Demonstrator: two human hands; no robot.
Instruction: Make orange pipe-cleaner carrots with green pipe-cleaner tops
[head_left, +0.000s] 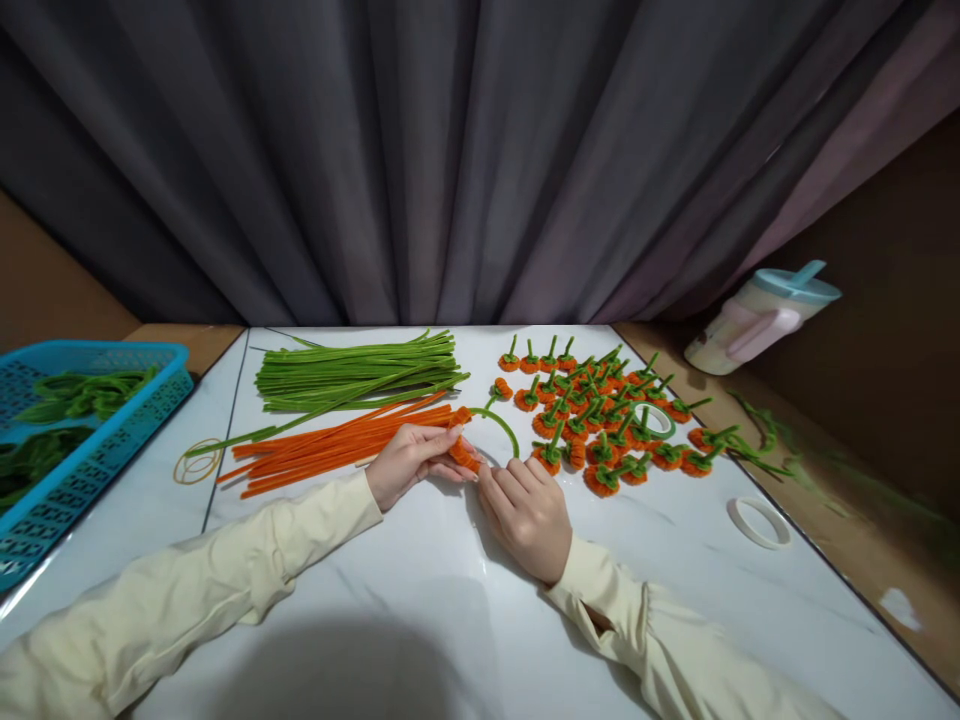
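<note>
Left hand closed on a coiled orange piece, thumb and fingers pinching it. Right hand curled, fingertips at the piece's near end; can't tell if they grip it. Piece sits between both hands, just above the white surface. Curved green stem arcs from beside the piece toward the right hand's knuckles.

Green stems bundled behind the left hand; orange stems lie in front of that bundle, nearer the left hand. Small orange pumpkins with green stalks clustered beyond and right of the right hand, green-edged tape roll among them. White tape roll near the right edge. Blue basket with green leaves, far left. Tumbler at far right, tilted in view.
</note>
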